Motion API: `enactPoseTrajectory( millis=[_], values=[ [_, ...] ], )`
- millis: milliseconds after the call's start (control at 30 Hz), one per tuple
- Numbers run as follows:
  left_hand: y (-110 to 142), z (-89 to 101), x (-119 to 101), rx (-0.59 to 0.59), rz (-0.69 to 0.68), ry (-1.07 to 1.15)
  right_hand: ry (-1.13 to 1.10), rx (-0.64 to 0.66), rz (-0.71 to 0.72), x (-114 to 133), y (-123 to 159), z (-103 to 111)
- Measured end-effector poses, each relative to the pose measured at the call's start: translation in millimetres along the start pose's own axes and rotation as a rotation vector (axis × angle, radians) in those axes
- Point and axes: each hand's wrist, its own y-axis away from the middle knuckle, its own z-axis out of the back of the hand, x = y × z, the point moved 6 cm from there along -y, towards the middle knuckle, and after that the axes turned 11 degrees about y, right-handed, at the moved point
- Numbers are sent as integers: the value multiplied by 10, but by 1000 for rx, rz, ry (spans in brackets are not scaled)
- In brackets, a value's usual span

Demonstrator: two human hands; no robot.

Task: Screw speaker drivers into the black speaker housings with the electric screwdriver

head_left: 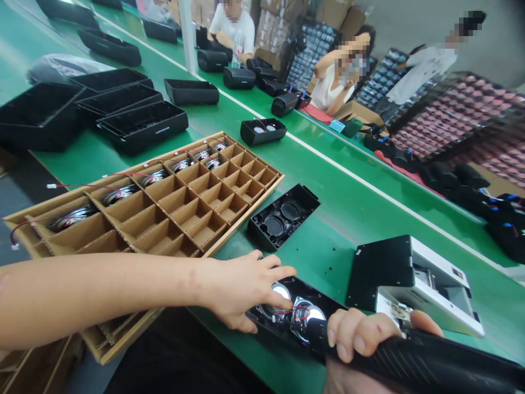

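Green assembly-line bench [340, 186] runs diagonally across the frame, with a co-worker in a white shirt [232, 24] at top centre and another person [332, 90] at upper right beyond it. Black speaker housings [143, 126] lie in a group at upper left. Left of centre sits a corrugated cardboard tray [241, 218]: about 7 wired speaker drivers [151, 178] occupy cells along its far side, while the nearer rows show only cardboard walls. Just right of the tray lies an open black casing [283, 216] with 2 mesh grilles and no driver visible in it. At lower centre, a second black casing [324, 303] holds 2 silver drivers [309, 314] with red wires [297, 313] already seated inside. The left hand [241, 290] rests on this casing, its fingers [274, 273] slightly apart, 1 fingertip pressing the nearer driver. The right hand [361, 334] has its fingers together, clamped over a ribbed black piece [430, 364] at lower right, just beside a white machine [443, 284] with a black lid.
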Motion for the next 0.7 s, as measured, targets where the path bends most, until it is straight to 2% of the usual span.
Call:
enactPoseTrajectory(
  millis=[67,200,300,400,533,600,700],
  values=[
    [-3,-1,9,2,0,0,-25,-18,-4,-13,9,-19],
    [4,16,-1,0,-4,3,-24,19,77,30,-3,-111],
    [6,23,-19,9,0,7,-33,51,96,24,-20,-90],
    [-16,30,-9,7,3,9,-121,171,12,-109,-9,-51],
    [-7,18,26,-14,-7,27,-230,371,-124,-342,92,-123],
    [49,-22,11,-39,-10,47,-194,421,-86,-311,128,-186],
    [71,-138,34,-126,-50,83,-3,456,-24,-96,123,-247]
  ],
)
